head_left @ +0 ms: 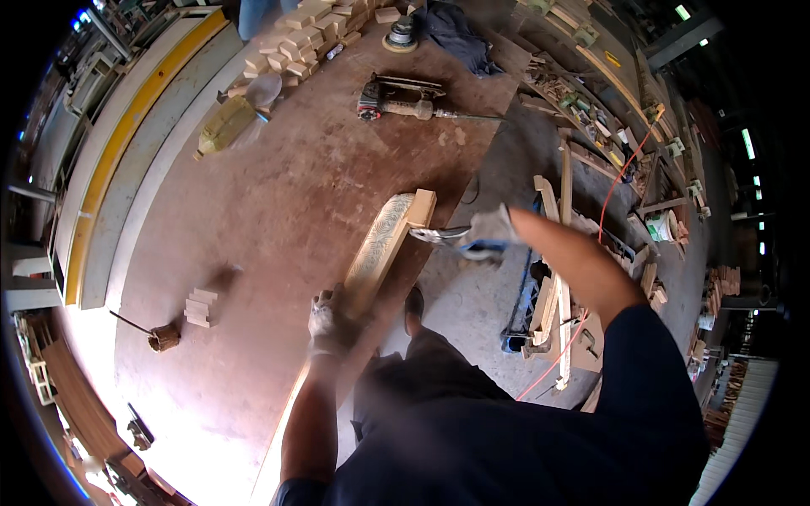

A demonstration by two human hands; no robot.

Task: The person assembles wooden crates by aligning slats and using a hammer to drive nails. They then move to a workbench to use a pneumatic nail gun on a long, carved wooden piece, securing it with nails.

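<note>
A long pale wooden piece (pixel 377 249) with a swirling pattern on its face and a rounded far end lies along the table's right edge. Against its far end sits a small wooden block (pixel 422 207). My left hand (pixel 332 327), in a light work glove, is closed on the near part of the long piece. My right hand (pixel 492 229), gloved too and slightly blurred, grips blue-handled pliers (pixel 440 236). Their metal jaws are at the block's right side; whether they bite on anything is too small to tell.
On the brown table (pixel 253 202) lie a nail gun (pixel 405 101), a sander (pixel 401 35), a dark cloth (pixel 456 38), a plastic bottle (pixel 226 125), a small block stack (pixel 201 307) and a brown pot (pixel 164 338). Wooden strips (pixel 553 295) and an orange hose (pixel 616 185) are at right.
</note>
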